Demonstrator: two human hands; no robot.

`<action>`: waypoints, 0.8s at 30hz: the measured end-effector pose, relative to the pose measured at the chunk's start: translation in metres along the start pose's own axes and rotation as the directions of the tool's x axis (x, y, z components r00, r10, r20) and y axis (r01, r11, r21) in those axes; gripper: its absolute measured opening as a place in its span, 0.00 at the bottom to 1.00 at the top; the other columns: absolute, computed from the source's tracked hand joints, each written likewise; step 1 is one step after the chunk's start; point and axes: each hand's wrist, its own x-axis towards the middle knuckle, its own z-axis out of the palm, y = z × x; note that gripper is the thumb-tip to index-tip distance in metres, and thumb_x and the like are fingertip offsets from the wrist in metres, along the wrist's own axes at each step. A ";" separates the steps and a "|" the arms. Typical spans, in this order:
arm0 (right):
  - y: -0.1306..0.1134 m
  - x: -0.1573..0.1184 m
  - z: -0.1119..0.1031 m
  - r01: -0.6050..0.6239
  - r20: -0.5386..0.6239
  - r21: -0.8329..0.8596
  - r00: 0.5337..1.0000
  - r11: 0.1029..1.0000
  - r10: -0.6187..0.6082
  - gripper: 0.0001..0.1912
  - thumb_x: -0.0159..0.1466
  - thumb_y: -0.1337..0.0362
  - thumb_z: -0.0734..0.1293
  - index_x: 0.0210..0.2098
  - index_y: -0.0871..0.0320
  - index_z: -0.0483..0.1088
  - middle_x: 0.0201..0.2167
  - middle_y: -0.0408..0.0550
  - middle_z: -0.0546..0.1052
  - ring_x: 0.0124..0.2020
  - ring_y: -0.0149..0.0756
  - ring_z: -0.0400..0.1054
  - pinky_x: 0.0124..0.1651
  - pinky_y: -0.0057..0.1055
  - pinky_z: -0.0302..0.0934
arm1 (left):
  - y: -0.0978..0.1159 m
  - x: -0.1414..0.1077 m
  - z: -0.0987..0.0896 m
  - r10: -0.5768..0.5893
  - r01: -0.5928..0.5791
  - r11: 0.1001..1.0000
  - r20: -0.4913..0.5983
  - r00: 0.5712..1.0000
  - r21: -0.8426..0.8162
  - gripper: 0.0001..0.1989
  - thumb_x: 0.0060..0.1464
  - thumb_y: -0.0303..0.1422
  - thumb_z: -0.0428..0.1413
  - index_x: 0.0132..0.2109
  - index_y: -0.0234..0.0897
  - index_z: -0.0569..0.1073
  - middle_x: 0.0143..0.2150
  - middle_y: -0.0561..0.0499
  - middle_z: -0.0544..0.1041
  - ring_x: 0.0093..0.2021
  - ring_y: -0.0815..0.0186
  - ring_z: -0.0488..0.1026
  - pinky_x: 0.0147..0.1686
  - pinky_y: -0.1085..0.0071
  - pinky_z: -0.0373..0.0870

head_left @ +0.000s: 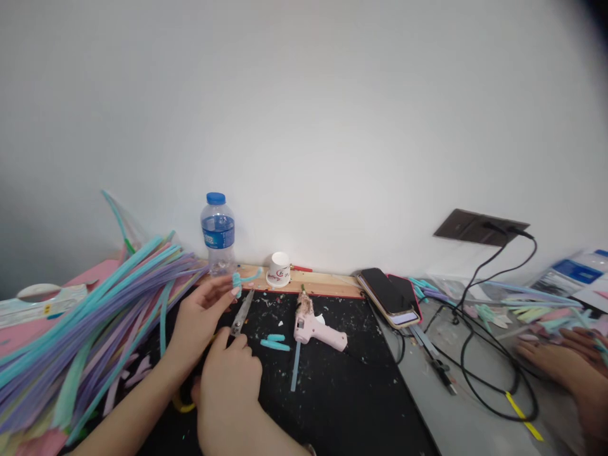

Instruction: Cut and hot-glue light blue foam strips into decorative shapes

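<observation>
My left hand (202, 313) pinches a bent turquoise pipe cleaner (237, 284) between thumb and fingers, with one end sticking out to the right. Just below, my right hand (231, 373) is closed around a pair of scissors (243, 313). The scissors' blades point up and away, close beside the pipe cleaner; whether they touch it I cannot tell. Part of a yellow handle (183, 403) shows under my wrists. Two short turquoise pieces (274, 345) lie on the black mat (332, 392), right of the scissors.
A pink glue gun (316, 328) with a glue stick lies on the mat. Behind stand a water bottle (218, 234) and paper cup (278, 270). Pastel pipe cleaners (95, 329) are heaped left. Phones (389, 294), black cables (468, 354) and another person's hands (560, 361) are at right.
</observation>
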 end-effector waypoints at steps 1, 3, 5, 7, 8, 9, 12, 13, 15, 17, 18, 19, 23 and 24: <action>-0.002 0.000 0.001 -0.040 0.009 0.000 0.999 0.999 0.040 0.14 0.61 0.77 0.55 0.44 0.64 0.66 0.34 0.64 0.75 0.31 0.50 0.75 0.26 0.43 0.68 | 0.000 -0.001 0.001 0.006 -0.006 1.000 0.011 1.000 -0.015 0.13 0.43 0.29 0.61 0.40 0.37 0.74 0.37 0.49 0.78 0.41 0.57 0.74 0.33 0.72 0.70; -0.006 0.001 0.001 -0.078 0.035 -0.002 0.996 0.997 0.078 0.15 0.61 0.78 0.54 0.41 0.64 0.67 0.33 0.65 0.75 0.31 0.49 0.75 0.27 0.42 0.68 | -0.001 -0.001 0.002 0.012 -0.010 0.999 0.037 0.999 -0.044 0.12 0.43 0.29 0.62 0.38 0.38 0.75 0.36 0.49 0.78 0.41 0.57 0.74 0.34 0.72 0.70; -0.007 0.002 -0.001 -0.088 0.043 -0.002 0.995 0.996 0.088 0.14 0.61 0.79 0.54 0.40 0.65 0.66 0.32 0.66 0.75 0.30 0.48 0.75 0.27 0.40 0.68 | -0.002 -0.001 0.002 0.014 -0.011 0.998 0.046 0.999 -0.063 0.12 0.42 0.29 0.63 0.37 0.37 0.75 0.36 0.49 0.78 0.40 0.57 0.74 0.35 0.72 0.70; -0.003 0.001 -0.005 -0.118 0.038 0.003 0.992 0.993 0.117 0.13 0.60 0.79 0.55 0.40 0.66 0.66 0.32 0.65 0.75 0.29 0.46 0.75 0.27 0.37 0.67 | -0.002 0.000 0.001 0.019 -0.016 0.997 0.040 0.999 -0.070 0.12 0.42 0.30 0.63 0.38 0.37 0.75 0.36 0.50 0.79 0.40 0.58 0.74 0.35 0.72 0.69; 0.001 0.000 -0.007 -0.132 0.036 0.014 0.991 0.991 0.131 0.13 0.58 0.80 0.57 0.41 0.66 0.65 0.33 0.65 0.76 0.29 0.46 0.75 0.27 0.35 0.67 | -0.001 0.000 0.000 0.015 -0.012 0.997 0.031 0.999 -0.075 0.13 0.42 0.31 0.63 0.39 0.36 0.74 0.35 0.50 0.78 0.40 0.59 0.74 0.35 0.72 0.69; 0.007 -0.002 -0.009 -0.152 0.047 0.030 0.987 0.988 0.151 0.15 0.56 0.80 0.58 0.42 0.66 0.64 0.33 0.64 0.76 0.30 0.46 0.75 0.28 0.35 0.67 | 0.000 0.001 -0.001 -0.001 0.003 0.995 0.017 1.000 -0.095 0.14 0.43 0.31 0.63 0.39 0.36 0.74 0.35 0.51 0.78 0.39 0.59 0.74 0.34 0.72 0.69; 0.032 -0.010 -0.014 -0.140 0.087 0.184 0.988 0.973 0.125 0.26 0.45 0.81 0.64 0.45 0.66 0.62 0.32 0.59 0.77 0.34 0.49 0.75 0.32 0.34 0.66 | 0.003 0.005 -0.006 -0.086 0.078 0.974 -0.025 0.996 -0.214 0.15 0.43 0.32 0.63 0.41 0.37 0.74 0.33 0.53 0.77 0.35 0.62 0.73 0.30 0.74 0.69; 0.040 -0.013 -0.015 -0.114 0.067 0.264 0.993 0.958 0.100 0.26 0.44 0.80 0.64 0.43 0.66 0.62 0.31 0.57 0.77 0.33 0.47 0.74 0.32 0.32 0.65 | 0.003 0.007 -0.008 -0.110 0.098 0.962 -0.034 0.993 -0.255 0.14 0.42 0.32 0.64 0.40 0.37 0.74 0.33 0.54 0.77 0.34 0.64 0.73 0.29 0.74 0.69; 0.056 -0.020 -0.014 -0.067 -0.022 0.402 0.996 0.913 0.083 0.24 0.44 0.79 0.63 0.41 0.64 0.64 0.29 0.51 0.76 0.31 0.41 0.73 0.32 0.27 0.63 | 0.003 0.010 -0.012 -0.124 0.103 0.948 -0.050 0.991 -0.302 0.12 0.43 0.31 0.63 0.38 0.38 0.74 0.33 0.55 0.76 0.33 0.65 0.72 0.30 0.74 0.70; 0.067 -0.025 -0.011 -0.042 -0.123 0.466 0.986 0.884 0.112 0.23 0.43 0.80 0.61 0.40 0.62 0.65 0.24 0.45 0.74 0.29 0.38 0.72 0.30 0.25 0.61 | 0.004 0.013 -0.015 -0.114 0.084 0.942 -0.076 0.991 -0.324 0.12 0.42 0.30 0.63 0.37 0.38 0.75 0.34 0.55 0.76 0.34 0.66 0.72 0.31 0.75 0.70; 0.070 -0.028 -0.010 -0.033 -0.148 0.501 0.981 0.865 0.123 0.23 0.43 0.80 0.60 0.39 0.62 0.66 0.20 0.42 0.72 0.27 0.36 0.70 0.29 0.24 0.60 | 0.005 0.014 -0.016 -0.103 0.065 0.940 -0.097 0.990 -0.334 0.12 0.42 0.30 0.63 0.38 0.39 0.75 0.34 0.55 0.75 0.35 0.66 0.72 0.32 0.75 0.71; 0.072 -0.029 -0.009 -0.032 -0.154 0.548 0.978 0.836 0.138 0.22 0.43 0.80 0.60 0.39 0.62 0.66 0.18 0.39 0.70 0.23 0.34 0.68 0.26 0.23 0.59 | 0.006 0.015 -0.017 -0.088 0.040 0.939 -0.125 0.988 -0.342 0.12 0.42 0.30 0.64 0.38 0.40 0.74 0.34 0.56 0.75 0.35 0.67 0.72 0.32 0.75 0.71; 0.073 -0.032 -0.008 -0.063 -0.087 0.735 0.978 0.675 0.187 0.09 0.45 0.75 0.62 0.25 0.58 0.63 0.13 0.33 0.62 0.12 0.25 0.55 0.16 0.20 0.47 | 0.009 0.015 -0.017 -0.031 -0.037 0.935 -0.186 0.982 -0.351 0.12 0.42 0.30 0.64 0.37 0.41 0.75 0.34 0.56 0.76 0.36 0.67 0.73 0.36 0.75 0.71; 0.072 -0.032 -0.009 -0.056 -0.089 0.755 0.978 0.653 0.187 0.07 0.46 0.75 0.62 0.22 0.57 0.60 0.13 0.33 0.61 0.13 0.24 0.53 0.16 0.20 0.45 | 0.010 0.013 -0.015 -0.030 -0.034 0.935 -0.175 0.984 -0.352 0.12 0.42 0.30 0.64 0.37 0.41 0.75 0.33 0.55 0.76 0.36 0.67 0.73 0.37 0.75 0.71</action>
